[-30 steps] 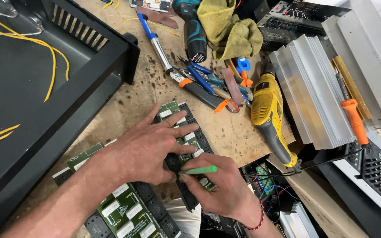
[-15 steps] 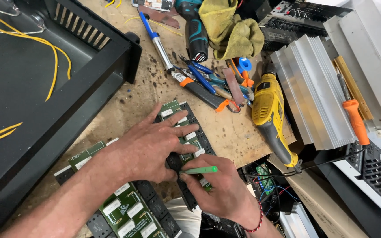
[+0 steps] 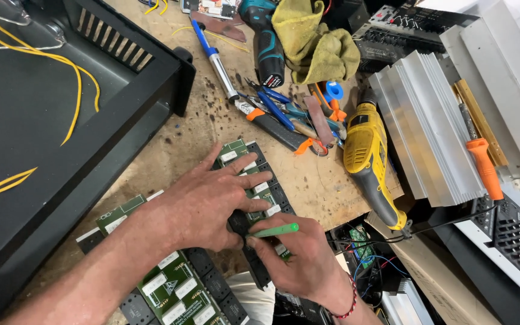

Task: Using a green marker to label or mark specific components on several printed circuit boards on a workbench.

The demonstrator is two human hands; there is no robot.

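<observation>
Near the lower middle of the frame the right hand (image 3: 308,259) is closed around a slim green tool (image 3: 275,230), thumb and fingers pinched on its shaft so that the tool lies almost level, its rounded end pointing right and its working end hidden where the two hands meet. The left hand (image 3: 209,204) lies flat and spread, fingers splayed wide and gripping nothing, its palm and fingertips pressing down on a long green circuit board (image 3: 242,157) that runs diagonally from the centre of the frame down toward the bottom edge; black blocks line the board's right edge and pale rectangular parts sit along its face. A second length of the same kind of board (image 3: 173,289) shows below the left forearm at the bottom of the frame. Both boards rest on a scuffed wooden workbench (image 3: 194,129). Filling the upper left is an open black metal chassis (image 3: 49,144) with yellow wires (image 3: 61,66) looping across it. Above the hands, at upper centre, lie a blue-handled soldering iron (image 3: 215,60), a teal cordless driver (image 3: 266,42), a yellow-green rag (image 3: 314,39) and a cluster of blue-handled pliers (image 3: 281,105). To the right of the hands lies a yellow power drill (image 3: 368,159), and beyond it a ribbed aluminium heat sink (image 3: 431,132) with an orange-handled tool (image 3: 485,165) beside it.
</observation>
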